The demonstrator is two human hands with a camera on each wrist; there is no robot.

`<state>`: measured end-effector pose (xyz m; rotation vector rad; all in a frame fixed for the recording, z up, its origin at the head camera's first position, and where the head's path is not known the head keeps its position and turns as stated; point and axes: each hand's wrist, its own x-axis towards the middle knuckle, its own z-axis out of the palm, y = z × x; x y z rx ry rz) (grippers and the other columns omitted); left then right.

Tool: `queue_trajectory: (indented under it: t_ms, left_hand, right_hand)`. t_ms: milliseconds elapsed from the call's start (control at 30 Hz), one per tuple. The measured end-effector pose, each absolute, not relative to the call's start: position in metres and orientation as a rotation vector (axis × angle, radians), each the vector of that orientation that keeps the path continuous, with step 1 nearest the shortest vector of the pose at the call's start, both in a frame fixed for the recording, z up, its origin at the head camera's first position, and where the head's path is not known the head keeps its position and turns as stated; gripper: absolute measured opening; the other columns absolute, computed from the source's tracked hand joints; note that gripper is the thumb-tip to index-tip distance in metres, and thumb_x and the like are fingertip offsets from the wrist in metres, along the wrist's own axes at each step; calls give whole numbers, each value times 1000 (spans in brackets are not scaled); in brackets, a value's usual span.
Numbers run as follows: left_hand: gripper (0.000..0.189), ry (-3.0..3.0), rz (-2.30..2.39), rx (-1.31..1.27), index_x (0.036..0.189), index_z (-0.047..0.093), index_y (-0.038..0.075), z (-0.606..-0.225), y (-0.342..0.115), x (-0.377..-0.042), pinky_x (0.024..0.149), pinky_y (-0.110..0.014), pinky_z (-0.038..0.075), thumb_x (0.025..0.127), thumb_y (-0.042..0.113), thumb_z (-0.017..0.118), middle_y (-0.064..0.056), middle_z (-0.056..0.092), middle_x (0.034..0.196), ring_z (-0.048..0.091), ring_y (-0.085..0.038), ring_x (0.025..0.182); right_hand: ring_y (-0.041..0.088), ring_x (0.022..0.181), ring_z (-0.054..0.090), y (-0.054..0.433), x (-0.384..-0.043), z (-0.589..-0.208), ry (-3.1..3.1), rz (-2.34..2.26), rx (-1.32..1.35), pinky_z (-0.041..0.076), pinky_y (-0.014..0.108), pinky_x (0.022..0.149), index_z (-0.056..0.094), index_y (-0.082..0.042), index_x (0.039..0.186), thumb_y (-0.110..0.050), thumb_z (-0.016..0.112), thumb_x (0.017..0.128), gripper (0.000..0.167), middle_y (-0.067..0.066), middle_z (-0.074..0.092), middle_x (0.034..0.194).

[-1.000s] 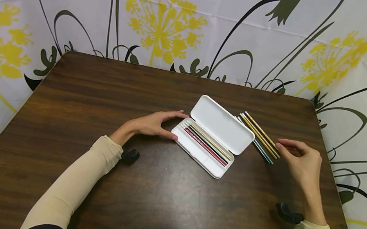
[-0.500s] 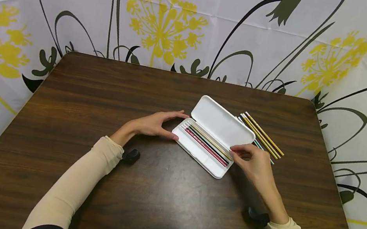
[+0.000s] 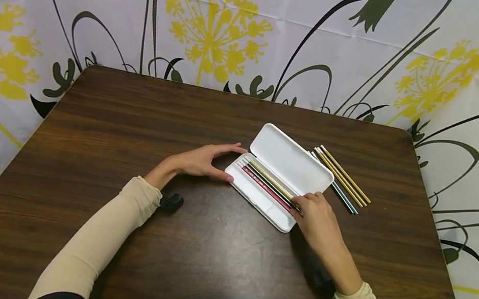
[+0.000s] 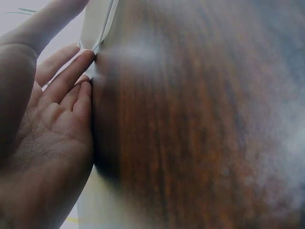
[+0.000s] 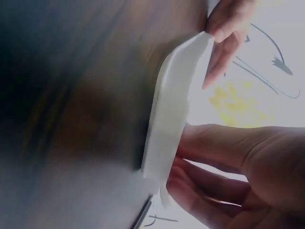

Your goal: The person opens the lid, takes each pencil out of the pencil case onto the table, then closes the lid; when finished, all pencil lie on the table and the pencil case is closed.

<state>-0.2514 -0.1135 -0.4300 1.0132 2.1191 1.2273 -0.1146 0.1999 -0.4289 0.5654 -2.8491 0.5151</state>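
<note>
A white pencil case [image 3: 293, 158] lies with its lid folded back in the head view. Inside it are several pencils [image 3: 269, 181], gold, black and red. At its left end rests my left hand [image 3: 200, 161], with fairly straight fingers; thumb and index finger touch the corners. My right hand [image 3: 319, 222] reaches into the right end, its fingertips curled over the gold and black pencil ends; how many it pinches is hidden. In the right wrist view, the thumb [image 5: 214, 143] stands at the case wall [image 5: 167, 114]. The left fingers [image 4: 71, 71] meet the case edge in the left wrist view.
Several loose pencils [image 3: 342, 175], gold and teal, lie behind and right of the case. The brown wooden table [image 3: 203, 268] ends at a flowered white curtain [image 3: 284, 37].
My right hand has moved left from the loose pencils, past the case's right edge, to the pencil ends inside it. The left hand has stayed at the case.
</note>
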Motion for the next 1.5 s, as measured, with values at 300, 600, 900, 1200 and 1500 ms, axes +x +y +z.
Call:
queue_trajectory:
  t_ms: [300,600,900,1200,1500]
  left_hand:
    - [76,2111,1226,1021,149,40,7,-428,-110,-252,114,-50,16,84,14,79,-20,20,159,17,-29,146]
    - [75,2117,1229,1030,149,41,7,-428,-109,-252,114,-50,16,84,15,80,-20,21,158,17,-30,146]
    - [75,2118,1215,1012,148,42,9,-430,-113,-250,114,-49,16,84,15,80,-19,23,158,17,-29,146]
    - [74,2128,1236,1010,148,42,9,-428,-115,-252,114,-49,16,85,16,79,-19,23,158,17,-29,147]
    - [75,2119,1235,1006,149,41,9,-430,-111,-252,114,-48,15,85,16,79,-19,22,158,16,-29,147]
  right_hand:
    - [28,76,59,202,-115,-431,-2844,592,468,49,45,68,77,-2,89,0,82,75,15,8,69,79]
    - [20,72,62,205,-114,-437,-2728,658,454,51,38,63,78,-6,87,2,82,75,15,3,68,79]
    - [10,66,65,221,-112,-429,-2625,906,532,52,32,59,77,-6,89,0,84,74,17,-1,69,80]
    - [8,73,64,256,-122,-394,-2523,932,492,50,23,65,78,-8,92,2,81,77,19,-3,71,86]
    - [-9,74,61,331,-147,-373,-2536,926,172,45,8,66,78,-6,98,-8,79,83,14,7,74,88]
